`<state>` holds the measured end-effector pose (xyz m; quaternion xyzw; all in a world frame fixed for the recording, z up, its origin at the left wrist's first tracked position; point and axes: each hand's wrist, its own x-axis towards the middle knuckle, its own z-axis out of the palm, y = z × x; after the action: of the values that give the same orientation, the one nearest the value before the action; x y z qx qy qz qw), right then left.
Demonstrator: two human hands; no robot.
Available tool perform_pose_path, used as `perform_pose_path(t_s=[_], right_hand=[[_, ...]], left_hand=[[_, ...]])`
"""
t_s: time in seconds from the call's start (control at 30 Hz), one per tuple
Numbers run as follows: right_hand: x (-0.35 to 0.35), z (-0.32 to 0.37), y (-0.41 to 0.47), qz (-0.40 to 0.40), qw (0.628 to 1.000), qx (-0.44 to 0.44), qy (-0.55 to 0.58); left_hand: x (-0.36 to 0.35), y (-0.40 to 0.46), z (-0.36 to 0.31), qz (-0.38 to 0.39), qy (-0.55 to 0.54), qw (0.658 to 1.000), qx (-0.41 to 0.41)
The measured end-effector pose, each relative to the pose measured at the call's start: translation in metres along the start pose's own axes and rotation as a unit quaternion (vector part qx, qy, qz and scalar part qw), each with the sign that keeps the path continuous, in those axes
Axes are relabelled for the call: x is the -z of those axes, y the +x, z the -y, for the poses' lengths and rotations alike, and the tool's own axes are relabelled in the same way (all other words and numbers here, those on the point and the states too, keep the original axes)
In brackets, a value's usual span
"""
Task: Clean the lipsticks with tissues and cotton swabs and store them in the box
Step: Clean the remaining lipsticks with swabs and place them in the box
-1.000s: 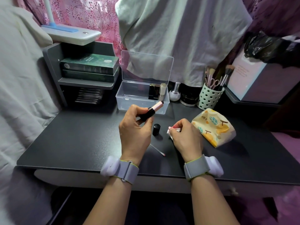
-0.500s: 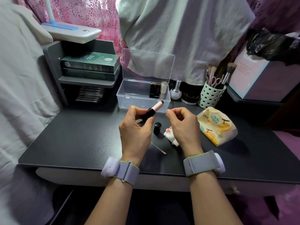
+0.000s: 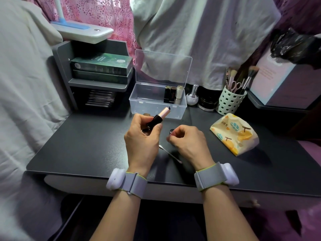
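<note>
The left hand (image 3: 141, 136) grips an uncapped lipstick (image 3: 159, 117) by its black base, tilted up toward the open clear box (image 3: 157, 103) where three lipsticks (image 3: 173, 94) stand. The right hand (image 3: 188, 141) curls its fingers around the black cap (image 3: 171, 131) on the desk (image 3: 86, 145). A cotton swab (image 3: 170, 153) lies between the wrists, the tissue pack (image 3: 234, 133) to the right.

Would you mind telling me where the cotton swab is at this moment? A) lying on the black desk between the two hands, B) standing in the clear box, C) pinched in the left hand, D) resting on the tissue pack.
A: the cotton swab lies flat on the desk between the left hand and right hand, held by neither.
</note>
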<state>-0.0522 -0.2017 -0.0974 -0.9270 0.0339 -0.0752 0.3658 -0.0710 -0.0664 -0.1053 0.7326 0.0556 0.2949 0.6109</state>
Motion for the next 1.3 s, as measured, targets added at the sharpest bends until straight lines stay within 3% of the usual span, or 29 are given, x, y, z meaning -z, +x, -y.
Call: perform_pose_path(t_s=[0.37,0.57,0.7,0.8,0.93,1.07,1.3], right_hand=[[-0.001,0.006,0.005,0.144,0.977,-0.023,-0.155],[0.002,0.016,0.011,0.198,0.963,-0.034,-0.179],[0.000,0.016,0.008,0.191,0.966,-0.034,-0.170],[0.005,0.017,0.006,0.158,0.980,-0.047,-0.114],[0.015,0.025,0.008,0.125,0.990,-0.051,0.047],[0.020,0.035,0.007,0.086,0.975,-0.068,0.195],[0.015,0.035,0.011,0.043,0.934,-0.097,0.342]], left_hand=[[0.005,0.000,0.001,-0.001,0.004,1.000,0.008],[0.006,0.001,0.002,0.003,0.001,1.000,0.011],[0.006,0.002,0.002,0.011,-0.017,1.000,0.017],[0.007,0.005,0.005,0.017,-0.045,0.998,0.049],[0.006,0.008,0.008,0.016,-0.121,0.987,0.100],[0.007,0.008,0.001,0.016,-0.179,0.976,0.122],[0.010,0.010,-0.003,0.027,-0.224,0.965,0.134]])
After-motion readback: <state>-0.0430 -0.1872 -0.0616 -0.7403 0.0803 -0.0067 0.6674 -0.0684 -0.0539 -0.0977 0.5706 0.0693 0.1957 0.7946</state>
